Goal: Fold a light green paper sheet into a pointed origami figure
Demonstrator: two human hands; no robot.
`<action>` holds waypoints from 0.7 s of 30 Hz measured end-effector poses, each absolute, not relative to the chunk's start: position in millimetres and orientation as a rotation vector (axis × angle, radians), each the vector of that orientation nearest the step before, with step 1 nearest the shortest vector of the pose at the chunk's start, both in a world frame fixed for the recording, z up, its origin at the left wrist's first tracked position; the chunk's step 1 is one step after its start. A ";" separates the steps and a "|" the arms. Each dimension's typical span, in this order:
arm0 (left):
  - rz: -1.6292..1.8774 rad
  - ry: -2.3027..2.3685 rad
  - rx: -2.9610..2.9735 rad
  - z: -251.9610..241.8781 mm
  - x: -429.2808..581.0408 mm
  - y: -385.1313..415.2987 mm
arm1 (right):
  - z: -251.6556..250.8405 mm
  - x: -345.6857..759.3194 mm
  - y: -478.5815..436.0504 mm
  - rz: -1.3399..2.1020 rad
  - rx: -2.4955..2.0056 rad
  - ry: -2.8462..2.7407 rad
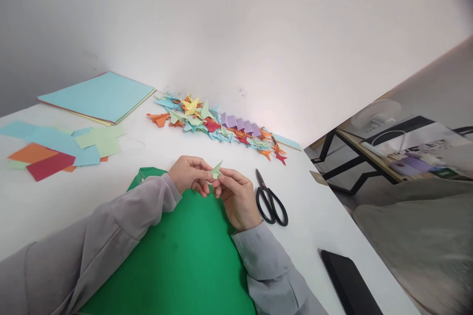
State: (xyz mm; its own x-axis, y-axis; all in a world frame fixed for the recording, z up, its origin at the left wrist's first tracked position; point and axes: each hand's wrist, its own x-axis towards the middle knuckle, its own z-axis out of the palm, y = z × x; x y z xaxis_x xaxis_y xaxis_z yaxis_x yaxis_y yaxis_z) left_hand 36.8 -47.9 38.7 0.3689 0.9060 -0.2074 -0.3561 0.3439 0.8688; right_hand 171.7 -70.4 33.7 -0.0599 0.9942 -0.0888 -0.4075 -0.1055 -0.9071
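My left hand (190,173) and my right hand (238,197) meet over a green sheet (185,261) on the white table. Both pinch a small pale green folded paper piece (216,171) between their fingertips, with a pointed tip sticking up. The fingers of both hands are curled in around it. Grey sleeves cover both arms. Black scissors (271,200) lie closed just right of my right hand.
A row of several folded coloured paper figures (218,125) lies along the wall. A stack of light blue sheets (98,97) sits at the back left, with loose cut coloured squares (51,150) nearer. A black flat object (349,283) lies near the table's right edge.
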 end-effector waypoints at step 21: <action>1.076 0.789 0.818 40.7 39.0 -52.3 | 34.1 178.9 -65.0 1.578 -0.894 -0.704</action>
State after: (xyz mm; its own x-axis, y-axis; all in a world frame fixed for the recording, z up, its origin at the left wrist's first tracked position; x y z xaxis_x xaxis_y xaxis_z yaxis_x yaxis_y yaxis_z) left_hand 39.0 -52.3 40.7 0.2774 0.9495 -0.1465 -0.4254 0.2581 0.8674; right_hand 178.9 -65.0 34.1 -0.0780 0.9820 -0.1722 -0.5278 -0.1872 -0.8285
